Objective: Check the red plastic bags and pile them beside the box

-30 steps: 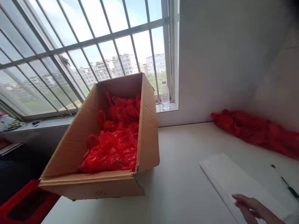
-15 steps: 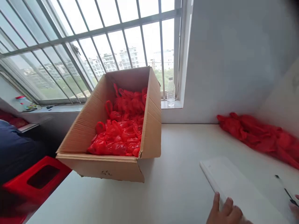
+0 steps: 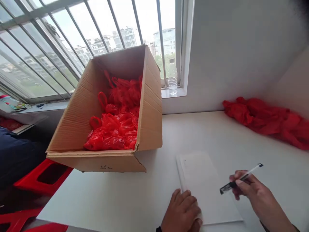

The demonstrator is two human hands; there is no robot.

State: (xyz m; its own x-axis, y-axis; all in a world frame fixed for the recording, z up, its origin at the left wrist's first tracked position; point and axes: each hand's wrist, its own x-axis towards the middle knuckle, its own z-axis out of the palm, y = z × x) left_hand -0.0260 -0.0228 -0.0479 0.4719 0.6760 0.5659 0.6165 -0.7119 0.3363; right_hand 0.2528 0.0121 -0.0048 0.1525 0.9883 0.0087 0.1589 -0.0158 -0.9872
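A white writing pad (image 3: 205, 180) lies on the table in the lower middle of the head view. My left hand (image 3: 182, 209) is at its lower left edge, fingers bent together and gripping it; part of the thumb side is hard to see. To the right of the pad, my right hand (image 3: 251, 190) holds a pen (image 3: 252, 171) between thumb and fingers, above the tabletop. The pen has a clear barrel and a black cap, with the cap pointing down and left toward the pad. Faint marks show near the pad's top left corner.
A large open cardboard box (image 3: 151, 106) with several red plastic bags (image 3: 116, 129) stands on the white table (image 3: 116, 196). Red cloth-like material (image 3: 265, 116) lies at the back right. A clear bottle (image 3: 172, 77) is on the windowsill. Red stools (image 3: 45, 177) and a person's dark clothing (image 3: 16, 158) are at left.
My right hand has picked up the pen from the tabletop. The view has shifted right and down, so the pad and my left hand appear farther left.
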